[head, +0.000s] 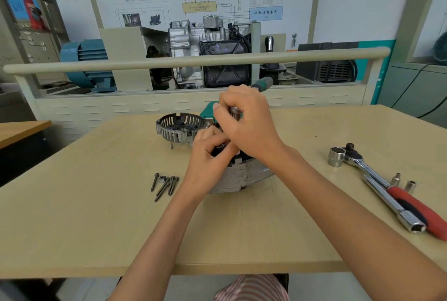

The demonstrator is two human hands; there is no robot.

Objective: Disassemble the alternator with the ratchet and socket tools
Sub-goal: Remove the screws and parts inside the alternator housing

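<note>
1. Head view: the alternator (238, 177) is sitting near the middle of the tabletop (96, 216), its grey housing facing the near edge, largely hidden behind both hands.
2. The left hand (209, 158) is resting on top of the alternator, its fingers curling round the dark upper part and gripping it.
3. The right hand (246, 119) is crossing above the left one, its fingers closing round a green-handled tool (262, 83) whose grip is sticking out toward the far edge; the tool's metal end is pointing down into the alternator.
4. A removed vented end cover (177, 127) is lying just beside the alternator, toward the far left of the tabletop.
5. Several dark bolts (165, 183) are lying loosely together left of the alternator, toward the near edge.
6. A ratchet (387, 184) with a red handle is lying well apart near the right edge, a large socket (336, 156) sitting at its head.
7. An extension bar (394, 206) is lying alongside the ratchet, touching it, and two small sockets (402, 181) are standing just beside the red handle.
</note>
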